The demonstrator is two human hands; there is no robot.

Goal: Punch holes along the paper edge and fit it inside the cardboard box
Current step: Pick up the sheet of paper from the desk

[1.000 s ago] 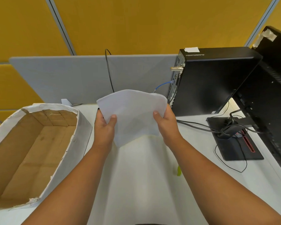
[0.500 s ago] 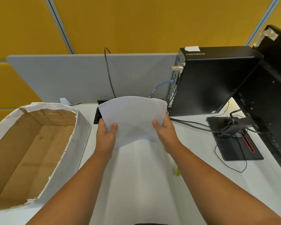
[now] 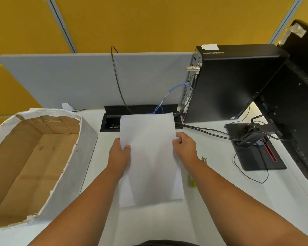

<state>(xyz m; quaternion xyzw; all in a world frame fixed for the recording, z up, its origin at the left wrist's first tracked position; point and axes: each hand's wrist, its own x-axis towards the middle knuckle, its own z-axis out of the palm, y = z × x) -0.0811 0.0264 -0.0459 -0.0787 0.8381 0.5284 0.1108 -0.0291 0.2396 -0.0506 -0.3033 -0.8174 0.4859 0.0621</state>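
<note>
A white sheet of paper [image 3: 150, 157] lies stretched out flat above the white desk, in the middle of the view. My left hand [image 3: 119, 157] pinches its left edge with the thumb on top. My right hand [image 3: 185, 146] grips its right edge. An open cardboard box [image 3: 85, 148] with white outer walls and a brown inside stands at the left, nothing in it. No hole punch is in sight.
A black cable tray [image 3: 110, 121] with a blue cable sits behind the paper. A black computer tower [image 3: 229, 82] and a monitor stand [image 3: 256, 153] with cables fill the right. A small yellow-green item [image 3: 191, 181] lies by my right forearm. A grey divider [image 3: 78, 80] closes the back.
The paper was held up and bowed; both hands have lowered it and pulled it flat over the desk. The cable tray behind it has come into sight.
</note>
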